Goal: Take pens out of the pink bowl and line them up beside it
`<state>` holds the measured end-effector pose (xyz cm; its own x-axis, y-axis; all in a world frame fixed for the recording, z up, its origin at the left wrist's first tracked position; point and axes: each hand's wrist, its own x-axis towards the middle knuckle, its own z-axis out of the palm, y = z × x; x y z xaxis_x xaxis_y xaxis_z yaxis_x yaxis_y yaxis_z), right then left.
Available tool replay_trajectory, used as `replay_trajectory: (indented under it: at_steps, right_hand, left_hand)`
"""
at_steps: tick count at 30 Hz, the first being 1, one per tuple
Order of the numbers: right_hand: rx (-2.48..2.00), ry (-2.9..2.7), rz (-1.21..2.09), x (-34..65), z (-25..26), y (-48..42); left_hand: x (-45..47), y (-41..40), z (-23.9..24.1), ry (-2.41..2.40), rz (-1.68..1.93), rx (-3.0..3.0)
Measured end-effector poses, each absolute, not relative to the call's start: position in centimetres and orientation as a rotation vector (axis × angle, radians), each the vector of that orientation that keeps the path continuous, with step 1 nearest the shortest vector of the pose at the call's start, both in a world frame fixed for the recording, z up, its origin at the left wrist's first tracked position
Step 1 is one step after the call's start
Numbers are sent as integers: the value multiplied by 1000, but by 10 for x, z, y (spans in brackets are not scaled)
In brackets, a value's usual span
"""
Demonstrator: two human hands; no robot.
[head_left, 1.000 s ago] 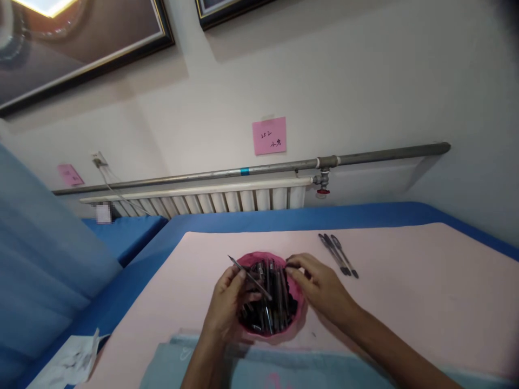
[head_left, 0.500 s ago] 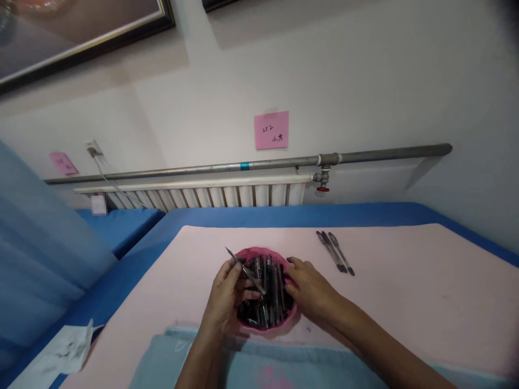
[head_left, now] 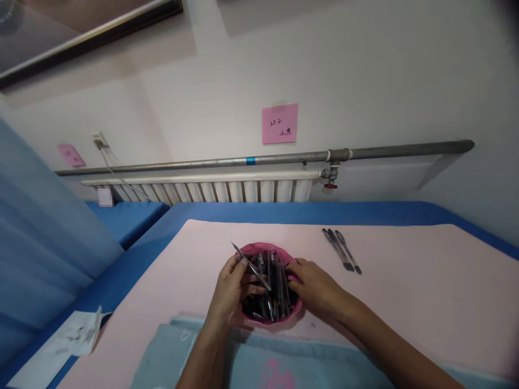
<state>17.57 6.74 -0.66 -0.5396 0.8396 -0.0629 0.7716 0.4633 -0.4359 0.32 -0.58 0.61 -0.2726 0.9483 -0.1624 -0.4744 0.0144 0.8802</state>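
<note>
A round pink basket (head_left: pixel 292 312) stands on the pink sheet, filled with dark pen parts, caps and clear barrels (head_left: pixel 279 286). Over its left side, my left hand (head_left: pixel 233 283) pinches an uncapped pen (head_left: pixel 258 274) between thumb and fingers. The pen slants, its thin tip pointing up and left. At the right rim, my right hand (head_left: pixel 314 283) has its fingers curled over into the basket. Its fingertips are partly hidden among the pen parts, so what they grip does not show. To the right lie three capped pens (head_left: pixel 341 251) side by side.
A blue cloth (head_left: pixel 316 359) with a pink print lies along the near edge. White papers (head_left: pixel 60 346) rest at the lower left beside a blue curtain (head_left: pixel 36 243). Beyond the blue bed edge (head_left: pixel 284 212) are a radiator (head_left: pixel 227 190) and a wall pipe (head_left: pixel 397 149).
The view has shifted slightly, so everything sits a little further right and higher. The left hand still holds the pen, and the right-hand fingers have drawn slightly closer together at the rim.
</note>
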Motion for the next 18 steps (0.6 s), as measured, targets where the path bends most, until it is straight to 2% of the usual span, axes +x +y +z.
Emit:
replay_trajectory:
  at_steps: [18]
  right_hand:
    - [-1378, -2538, 705, 176, -13, 73]
  left_hand:
    - [3, -5, 3, 1108, 1532, 605]
